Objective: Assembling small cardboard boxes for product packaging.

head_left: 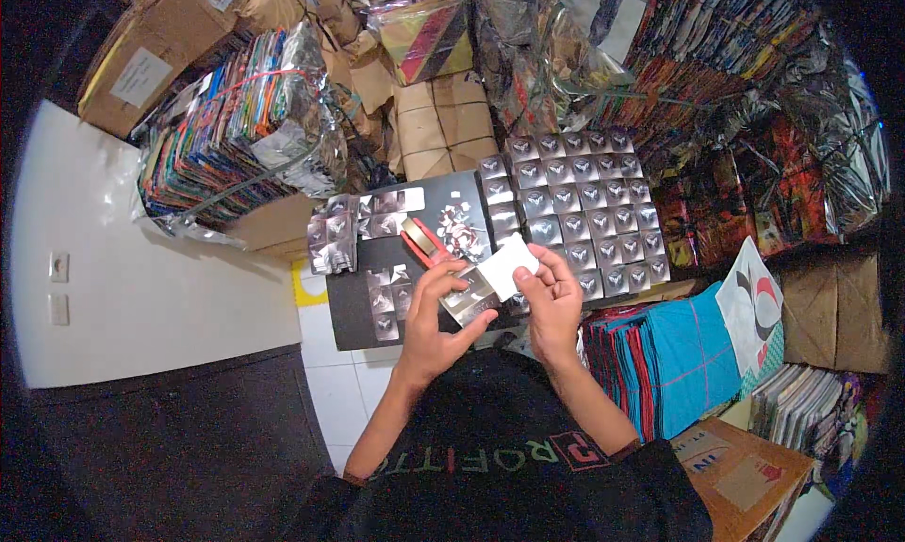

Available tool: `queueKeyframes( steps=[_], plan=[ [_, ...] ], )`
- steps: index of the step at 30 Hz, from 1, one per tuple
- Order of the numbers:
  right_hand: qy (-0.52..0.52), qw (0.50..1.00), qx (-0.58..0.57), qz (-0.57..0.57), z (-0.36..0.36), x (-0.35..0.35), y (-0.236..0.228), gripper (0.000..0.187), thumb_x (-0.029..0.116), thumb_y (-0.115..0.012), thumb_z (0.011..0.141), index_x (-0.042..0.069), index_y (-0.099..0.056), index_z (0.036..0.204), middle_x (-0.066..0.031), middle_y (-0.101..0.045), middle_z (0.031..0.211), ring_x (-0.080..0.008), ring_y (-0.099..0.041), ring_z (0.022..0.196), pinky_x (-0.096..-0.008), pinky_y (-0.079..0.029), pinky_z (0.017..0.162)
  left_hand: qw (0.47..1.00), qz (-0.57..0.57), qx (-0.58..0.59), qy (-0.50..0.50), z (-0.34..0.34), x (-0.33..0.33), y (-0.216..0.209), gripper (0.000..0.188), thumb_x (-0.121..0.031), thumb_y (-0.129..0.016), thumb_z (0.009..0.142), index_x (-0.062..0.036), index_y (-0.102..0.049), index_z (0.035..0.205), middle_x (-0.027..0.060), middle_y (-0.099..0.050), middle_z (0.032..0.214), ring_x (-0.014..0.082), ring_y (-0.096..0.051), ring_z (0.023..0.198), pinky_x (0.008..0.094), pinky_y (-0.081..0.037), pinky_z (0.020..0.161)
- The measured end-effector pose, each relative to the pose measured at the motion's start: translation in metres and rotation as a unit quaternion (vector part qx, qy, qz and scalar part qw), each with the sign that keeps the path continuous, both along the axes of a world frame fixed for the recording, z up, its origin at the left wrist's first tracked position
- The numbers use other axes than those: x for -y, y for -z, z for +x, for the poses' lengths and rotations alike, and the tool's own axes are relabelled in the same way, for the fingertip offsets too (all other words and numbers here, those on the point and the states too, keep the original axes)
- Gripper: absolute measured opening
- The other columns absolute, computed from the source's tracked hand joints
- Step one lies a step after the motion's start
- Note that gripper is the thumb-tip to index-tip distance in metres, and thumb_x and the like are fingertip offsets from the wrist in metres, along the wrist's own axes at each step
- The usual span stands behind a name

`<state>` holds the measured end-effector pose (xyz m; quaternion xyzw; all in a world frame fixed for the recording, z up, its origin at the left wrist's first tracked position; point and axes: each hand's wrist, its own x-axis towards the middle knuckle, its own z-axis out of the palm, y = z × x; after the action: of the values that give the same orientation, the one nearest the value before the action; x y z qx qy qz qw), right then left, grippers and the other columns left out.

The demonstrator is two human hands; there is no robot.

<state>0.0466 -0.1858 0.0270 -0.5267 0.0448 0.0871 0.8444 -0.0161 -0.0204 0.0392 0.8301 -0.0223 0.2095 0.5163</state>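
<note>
While my left grip [426, 342] clamps a dark box [468, 297], my right grip [554, 314] pinches a white sheet [502, 267] (joined or loose, I cannot tell) just right of it.

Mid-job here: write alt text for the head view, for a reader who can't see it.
The left hand holds a small dark printed piece and the right hand pinches a white piece at its edge, over a black table. On it lie a red tape dispenser, small scraps and rows of dark printed cards; tied bundles crowd around.
</note>
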Motion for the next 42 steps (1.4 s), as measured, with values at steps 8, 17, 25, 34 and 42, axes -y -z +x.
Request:
queueKeyframes(
  steps=[8,17,25,34,42],
  plan=[
    [-0.021,1.000,0.004,-0.012,-0.001,0.003,0.006,0.034,0.002,-0.069,0.096,-0.006,-0.059,0.127,-0.0108,-0.071,0.110,-0.0117,-0.067,0.098,-0.0257,-0.053,0.087,1.000,0.000,-0.009,-0.003,0.000,-0.001,-0.002,0.053,-0.013,-0.091,0.074,-0.0073,-0.059,0.116,0.0154,-0.059,0.135,0.0386,-0.052,0.135,0.0474,-0.044,0.111],
    [0.049,0.997,-0.008,0.055,0.001,0.000,0.007,0.031,0.003,-0.071,0.094,-0.003,-0.061,0.123,-0.0093,-0.070,0.110,-0.0107,-0.065,0.096,-0.0267,-0.053,0.085,1.000,0.020,-0.003,0.002,0.001,0.000,-0.002,0.054,-0.015,-0.091,0.074,-0.0059,-0.060,0.117,0.0159,-0.060,0.134,0.0363,-0.057,0.128,0.0445,-0.047,0.107],
    [0.106,0.987,0.069,-0.096,0.000,0.003,0.009,0.012,0.001,-0.074,0.091,0.001,-0.070,0.102,0.0001,-0.066,0.096,-0.0057,-0.058,0.084,-0.0216,-0.047,0.076,0.999,0.039,-0.009,0.007,0.001,0.004,-0.002,0.055,-0.017,-0.091,0.074,-0.0051,-0.061,0.119,0.0147,-0.061,0.135,0.0353,-0.058,0.127,0.0444,-0.047,0.107],
    [-0.056,0.974,0.197,-0.096,-0.012,0.008,-0.013,0.036,0.009,-0.070,0.091,-0.002,-0.063,0.124,-0.0088,-0.064,0.111,-0.0160,-0.060,0.105,-0.0331,-0.048,0.095,0.998,0.058,-0.023,-0.010,0.005,0.000,-0.005,0.053,-0.016,-0.089,0.074,-0.0058,-0.064,0.119,0.0136,-0.063,0.134,0.0368,-0.057,0.128,0.0454,-0.045,0.108],
    [-0.124,0.865,0.369,-0.316,-0.009,0.005,-0.037,0.039,0.013,-0.081,0.080,0.006,-0.072,0.118,-0.0138,-0.066,0.109,-0.0299,-0.064,0.104,-0.0382,-0.051,0.092,0.995,0.099,-0.025,-0.022,0.008,-0.002,-0.011,0.064,-0.008,-0.085,0.065,-0.0036,-0.062,0.125,0.0136,-0.064,0.132,0.0384,-0.057,0.125,0.0467,-0.045,0.108]
  ],
)
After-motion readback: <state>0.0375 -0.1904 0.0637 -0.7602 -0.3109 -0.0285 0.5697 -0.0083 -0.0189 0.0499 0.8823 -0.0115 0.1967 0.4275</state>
